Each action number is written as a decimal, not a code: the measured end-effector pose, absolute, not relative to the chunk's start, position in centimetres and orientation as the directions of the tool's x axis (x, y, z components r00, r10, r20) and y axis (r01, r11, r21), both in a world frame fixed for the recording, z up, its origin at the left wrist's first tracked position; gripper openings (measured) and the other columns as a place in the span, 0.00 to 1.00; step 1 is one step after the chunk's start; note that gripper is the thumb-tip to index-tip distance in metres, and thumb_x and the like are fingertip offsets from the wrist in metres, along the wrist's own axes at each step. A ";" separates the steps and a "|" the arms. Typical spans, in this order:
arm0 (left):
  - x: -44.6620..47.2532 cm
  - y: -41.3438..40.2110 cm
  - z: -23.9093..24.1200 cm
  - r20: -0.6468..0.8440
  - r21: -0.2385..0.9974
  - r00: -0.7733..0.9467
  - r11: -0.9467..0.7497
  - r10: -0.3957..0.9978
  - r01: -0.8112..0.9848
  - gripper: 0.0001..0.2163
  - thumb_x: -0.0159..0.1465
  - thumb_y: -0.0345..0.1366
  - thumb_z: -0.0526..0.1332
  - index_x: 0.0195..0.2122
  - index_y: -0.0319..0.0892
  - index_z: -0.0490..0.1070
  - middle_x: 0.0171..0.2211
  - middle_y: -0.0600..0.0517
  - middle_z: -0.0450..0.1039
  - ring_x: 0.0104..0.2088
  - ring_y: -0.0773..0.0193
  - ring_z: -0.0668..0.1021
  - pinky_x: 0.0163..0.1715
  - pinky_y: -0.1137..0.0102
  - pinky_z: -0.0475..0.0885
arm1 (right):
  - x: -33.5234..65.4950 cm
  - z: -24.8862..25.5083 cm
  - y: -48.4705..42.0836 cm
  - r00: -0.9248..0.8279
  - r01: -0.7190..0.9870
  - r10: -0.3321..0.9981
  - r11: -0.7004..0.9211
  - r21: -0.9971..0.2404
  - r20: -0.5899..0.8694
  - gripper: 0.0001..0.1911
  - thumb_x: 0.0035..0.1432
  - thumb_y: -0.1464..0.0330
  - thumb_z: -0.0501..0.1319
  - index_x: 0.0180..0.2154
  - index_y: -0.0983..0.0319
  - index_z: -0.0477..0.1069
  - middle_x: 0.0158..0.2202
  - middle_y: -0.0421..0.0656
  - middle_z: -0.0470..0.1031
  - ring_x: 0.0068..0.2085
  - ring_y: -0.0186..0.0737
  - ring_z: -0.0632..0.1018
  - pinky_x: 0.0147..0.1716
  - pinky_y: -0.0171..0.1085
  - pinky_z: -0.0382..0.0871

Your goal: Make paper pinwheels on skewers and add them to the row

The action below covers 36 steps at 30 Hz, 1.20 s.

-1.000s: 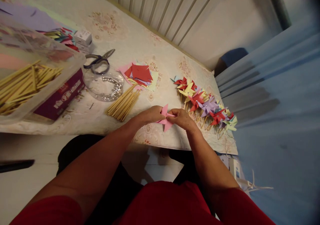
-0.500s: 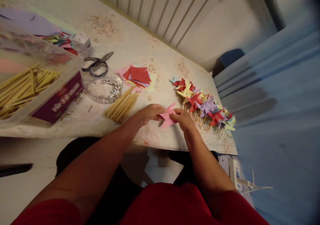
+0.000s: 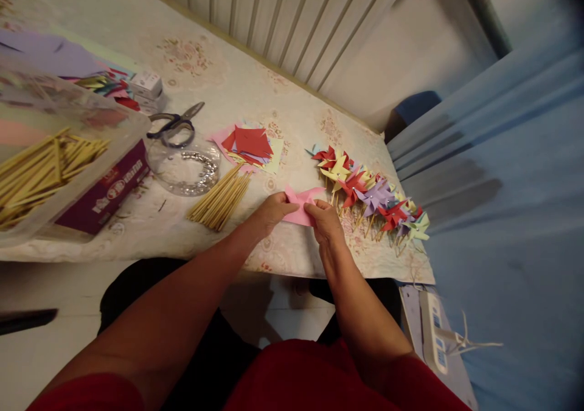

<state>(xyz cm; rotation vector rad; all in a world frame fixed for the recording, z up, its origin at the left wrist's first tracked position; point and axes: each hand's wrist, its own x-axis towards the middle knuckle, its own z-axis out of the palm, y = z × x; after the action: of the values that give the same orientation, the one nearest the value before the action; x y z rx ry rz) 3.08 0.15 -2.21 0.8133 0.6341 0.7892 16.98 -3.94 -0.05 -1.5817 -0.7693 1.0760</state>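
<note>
Head view onto a patterned desk point(image 3: 255, 89), with a row of paper pinwheels point(image 3: 369, 195) along its right end, a bundle of wooden sticks point(image 3: 221, 195) and a stack of coloured squares point(image 3: 249, 142) nearer the middle. Near the front edge, left hand point(image 3: 272, 209) and right hand point(image 3: 326, 221), each grip pinched on a pink folded paper point(image 3: 298, 210), between sticks and pinwheels.

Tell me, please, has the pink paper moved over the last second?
Yes, slightly: the pink paper now lies nearer the row of pinwheels, farther from the table's near edge.
</note>
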 end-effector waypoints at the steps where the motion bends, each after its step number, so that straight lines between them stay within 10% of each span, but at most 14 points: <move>1: 3.1 0.1 -2.0 -0.193 0.820 0.547 0.440 0.814 -0.366 0.12 0.49 0.34 0.68 0.34 0.34 0.74 0.26 0.53 0.75 0.27 0.68 0.73 0.31 0.72 0.65 | 16.9 0.0 -3.9 0.393 -0.048 0.882 -0.264 -0.963 -0.261 0.12 0.34 0.62 0.69 0.23 0.61 0.72 0.18 0.34 0.69 0.21 0.31 0.65 0.23 0.33 0.56; 36: 3.6 0.6 -3.3 -0.224 0.791 0.565 0.487 0.794 -0.370 0.08 0.50 0.31 0.68 0.32 0.34 0.75 0.22 0.53 0.73 0.24 0.68 0.73 0.29 0.73 0.65 | 17.0 0.1 -6.3 0.400 0.068 0.909 -0.154 -0.986 -0.115 0.14 0.40 0.63 0.69 0.32 0.59 0.72 0.25 0.36 0.74 0.25 0.33 0.69 0.27 0.34 0.62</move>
<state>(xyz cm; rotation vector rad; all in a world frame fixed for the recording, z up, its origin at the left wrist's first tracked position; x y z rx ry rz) 3.63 0.59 -3.30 0.7629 0.6345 0.7688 17.00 -6.26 0.11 -1.5460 -0.9007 0.9481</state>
